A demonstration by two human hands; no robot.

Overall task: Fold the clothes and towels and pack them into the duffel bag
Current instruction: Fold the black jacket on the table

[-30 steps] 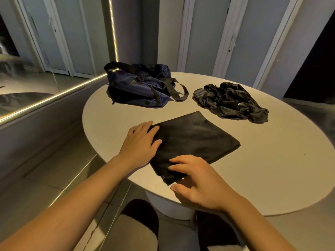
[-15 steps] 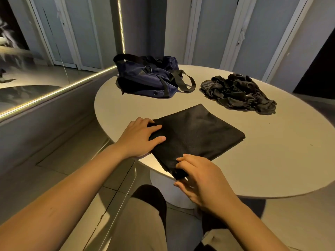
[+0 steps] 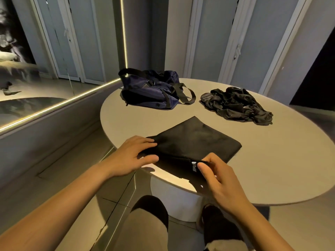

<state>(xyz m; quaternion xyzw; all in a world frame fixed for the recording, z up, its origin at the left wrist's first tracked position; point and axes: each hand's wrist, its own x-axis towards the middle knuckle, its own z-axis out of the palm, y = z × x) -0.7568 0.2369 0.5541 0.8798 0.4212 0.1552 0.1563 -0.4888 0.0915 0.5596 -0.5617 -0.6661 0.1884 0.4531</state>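
At the worktop's near edge, we hold a folded black cloth.
Our left grip clasps its corner; our right grip pinches the edge by the label.

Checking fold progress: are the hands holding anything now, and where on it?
Yes, the folded black cloth: the left hand grips its left corner, and the right hand pinches its near edge beside the small label.
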